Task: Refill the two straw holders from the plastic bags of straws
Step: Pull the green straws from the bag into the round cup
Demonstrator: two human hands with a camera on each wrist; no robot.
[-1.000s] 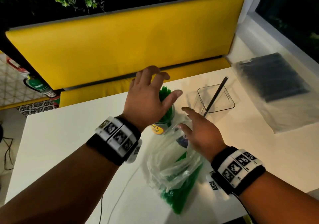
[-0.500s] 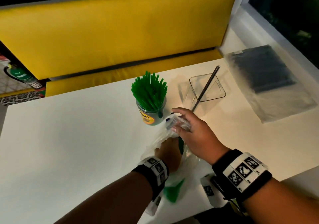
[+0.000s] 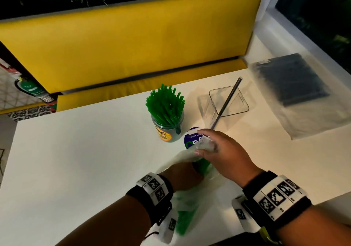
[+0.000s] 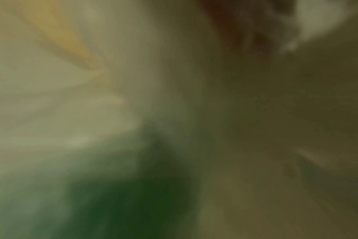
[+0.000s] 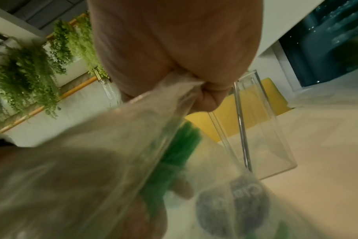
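A round jar [image 3: 167, 130] full of green straws [image 3: 164, 105] stands mid-table. To its right, a clear square holder [image 3: 228, 103] contains one dark straw [image 3: 228, 99]. A plastic bag of green straws [image 3: 185, 215] lies near the front edge. My right hand [image 3: 199, 142] pinches the bag's mouth and holds it up, as the right wrist view shows [image 5: 112, 145]. My left hand [image 3: 182, 175] is inside the bag, its fingers round a bundle of green straws [image 5: 174, 158]. The left wrist view is only a blur of plastic and green.
A flat plastic bag of black straws [image 3: 292, 78] lies at the table's [image 3: 85, 151] far right. A yellow bench [image 3: 133, 42] runs behind the table. A white ledge and a dark window are on the right.
My left hand left the top of the jar's straws and went into the bag. My right hand closed on the bag's mouth and raised it.
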